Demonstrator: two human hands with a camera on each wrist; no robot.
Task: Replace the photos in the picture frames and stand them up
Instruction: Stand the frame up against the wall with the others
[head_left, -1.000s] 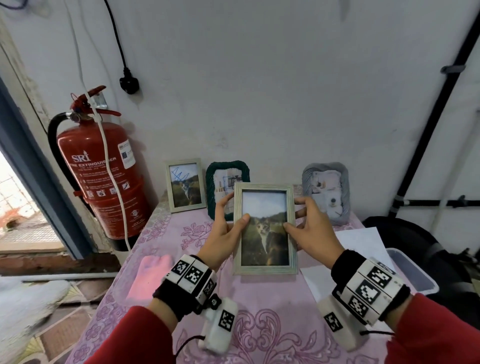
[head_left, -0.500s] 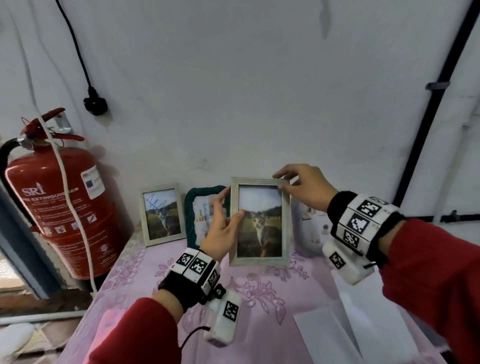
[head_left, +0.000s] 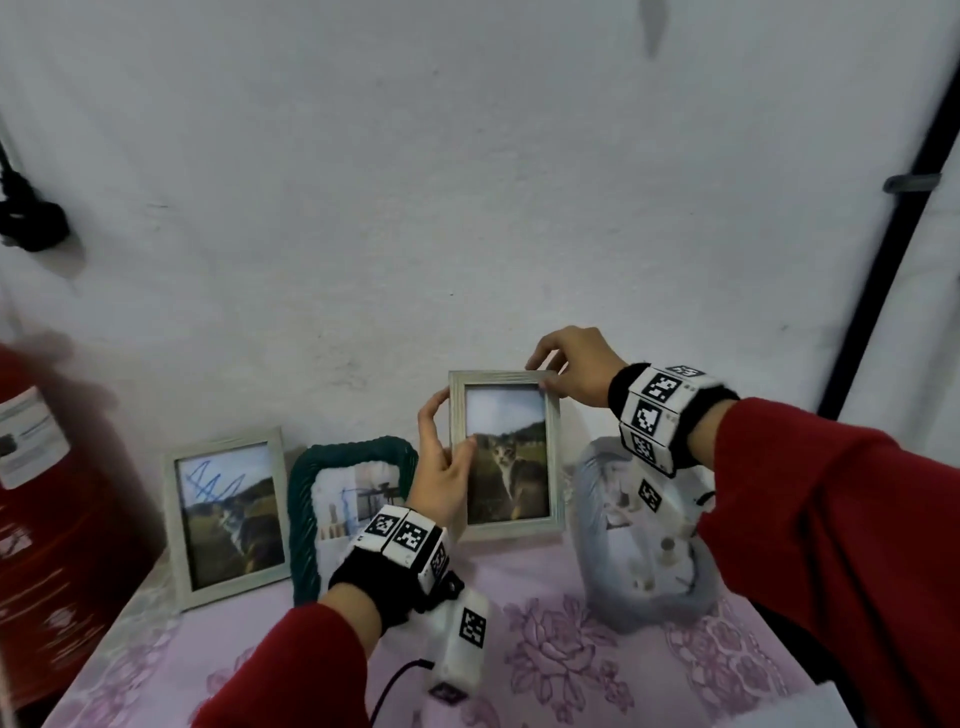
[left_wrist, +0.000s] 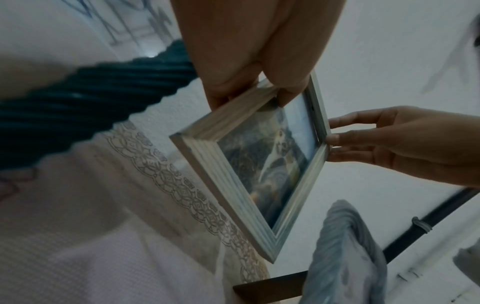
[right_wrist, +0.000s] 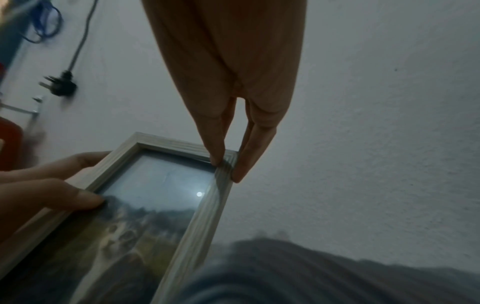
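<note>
White wall behind, both hands, left hand (head_left: 441, 467) and right hand (head_left: 574, 366), pinch the pale frame (head_left: 506, 457) by its edges.

The left hand (head_left: 441, 467) is gripping the left edge of the held frame (head_left: 506, 527), while the right hand (head_left: 576, 366) is pinching its top right corner. Left of the left hand, the rope-edged frame (head_left: 301, 499) is standing on the table (head_left: 561, 649), with another photo frame (head_left: 174, 519) standing further left. Below the right hand, the padded frame (head_left: 592, 499) is standing just right of the held frame. The wall (head_left: 467, 182) is rising behind both hands.
</note>
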